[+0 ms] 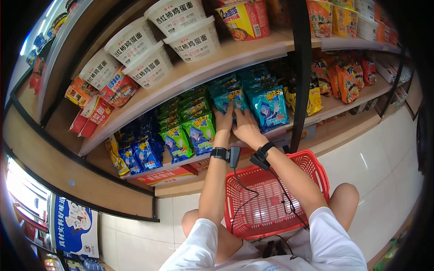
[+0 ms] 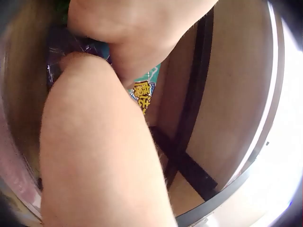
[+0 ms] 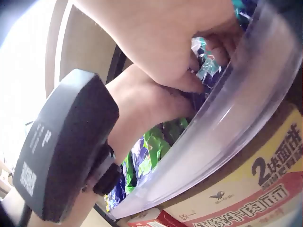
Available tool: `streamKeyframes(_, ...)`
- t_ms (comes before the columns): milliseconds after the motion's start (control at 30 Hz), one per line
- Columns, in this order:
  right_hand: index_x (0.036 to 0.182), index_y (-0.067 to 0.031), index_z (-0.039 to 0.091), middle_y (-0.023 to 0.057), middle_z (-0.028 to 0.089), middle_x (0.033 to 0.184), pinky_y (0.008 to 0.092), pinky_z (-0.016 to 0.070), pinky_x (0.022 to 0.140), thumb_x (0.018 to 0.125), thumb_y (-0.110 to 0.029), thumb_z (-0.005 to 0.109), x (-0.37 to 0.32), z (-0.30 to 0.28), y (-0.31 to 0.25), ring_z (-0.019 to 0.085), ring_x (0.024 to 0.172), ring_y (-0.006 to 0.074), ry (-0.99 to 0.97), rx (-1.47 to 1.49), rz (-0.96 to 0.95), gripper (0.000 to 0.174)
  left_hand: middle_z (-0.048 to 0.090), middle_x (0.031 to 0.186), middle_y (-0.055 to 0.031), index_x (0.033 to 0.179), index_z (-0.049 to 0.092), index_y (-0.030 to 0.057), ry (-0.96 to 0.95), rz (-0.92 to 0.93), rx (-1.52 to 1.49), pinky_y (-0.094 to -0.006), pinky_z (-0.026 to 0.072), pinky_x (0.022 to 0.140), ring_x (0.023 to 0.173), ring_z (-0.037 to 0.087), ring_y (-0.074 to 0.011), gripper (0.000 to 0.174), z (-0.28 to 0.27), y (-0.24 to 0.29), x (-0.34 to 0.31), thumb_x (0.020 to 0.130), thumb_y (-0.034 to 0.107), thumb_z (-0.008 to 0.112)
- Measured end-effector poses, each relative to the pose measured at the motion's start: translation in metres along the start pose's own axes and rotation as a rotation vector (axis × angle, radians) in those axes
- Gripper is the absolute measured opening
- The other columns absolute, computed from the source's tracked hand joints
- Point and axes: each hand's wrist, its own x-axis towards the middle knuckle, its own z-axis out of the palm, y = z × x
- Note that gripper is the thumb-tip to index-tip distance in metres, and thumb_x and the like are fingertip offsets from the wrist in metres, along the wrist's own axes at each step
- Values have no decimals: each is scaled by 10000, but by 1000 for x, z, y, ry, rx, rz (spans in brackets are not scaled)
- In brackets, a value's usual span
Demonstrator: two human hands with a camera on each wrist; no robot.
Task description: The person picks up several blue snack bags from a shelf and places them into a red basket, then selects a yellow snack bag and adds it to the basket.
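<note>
Both hands are at the front of the lower shelf, close together on a teal snack bag [image 1: 236, 95] with a cartoon figure. My left hand [image 1: 223, 121] touches the bag's lower left front; its fingertips are hidden in the left wrist view behind the other hand. From the right side my right hand [image 1: 246, 127] grips the bag, and the right wrist view shows its thumb and curled fingers around shiny teal wrapping [image 3: 207, 64]. Another teal bag [image 1: 270, 108] stands just to the right. Green bags [image 1: 199, 131] line up at the left.
A red shopping basket [image 1: 323, 174] sits on the floor between the knees, with cables hanging over it. White noodle tubs [image 1: 192, 43] stand on the shelf above. A dark shelf post [image 1: 302, 67] rises right of the hands. A clear lip [image 3: 227, 109] edges the lower shelf.
</note>
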Motion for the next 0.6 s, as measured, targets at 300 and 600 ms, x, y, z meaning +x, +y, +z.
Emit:
streamKeyframes(300, 1142, 31, 598, 253, 563, 1134, 495, 453, 942, 834, -78, 632, -33, -87, -6, 539, 1072, 441, 421, -57, -123, 328, 452, 1429, -297, 1448, 345, -111, 305, 166, 290, -398, 353, 1106, 1300, 479, -376, 734, 17, 7, -68, 900, 242, 683)
streamKeyframes(600, 1410, 70, 392, 335, 417, 1407, 537, 419, 1042, 843, -120, 678, -44, -99, 45, 429, 1282, 516, 302, 4, 130, 663, 582, 1286, -243, 1420, 389, -130, -221, 64, 23, -331, 531, 885, 1077, 635, -251, 614, 67, 20, -109, 981, 223, 632)
